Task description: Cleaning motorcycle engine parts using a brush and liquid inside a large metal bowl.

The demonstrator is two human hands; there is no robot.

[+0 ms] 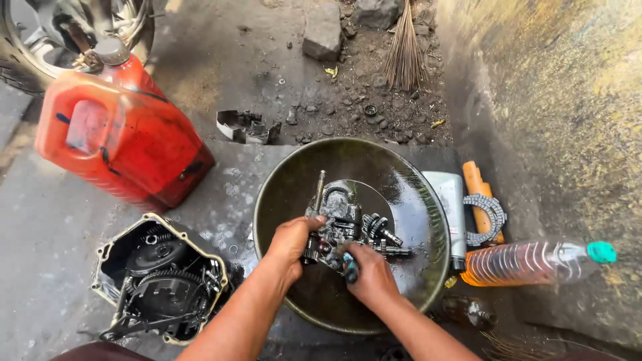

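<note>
Oily concrete floor (53, 227) beside a wall; at the wide metal basin's (428, 220) centre, left hand (291, 241) grips the gear cluster (341, 227), right hand (368, 271) closed on a brush (350, 269). Better scrub between teeth, steadying the cluster; red jerrycan (124, 134) at ten o'clock

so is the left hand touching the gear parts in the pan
Touching. The head view shows the left hand closed around the gear parts above the oily pan, with no gap visible.

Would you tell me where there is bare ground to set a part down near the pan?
Bare concrete lies between the red jerrycan, the engine cover and the pan. The pan's right side is crowded with a plastic bottle and a toothed ring. Both hands, left and right, fill its middle.
</note>
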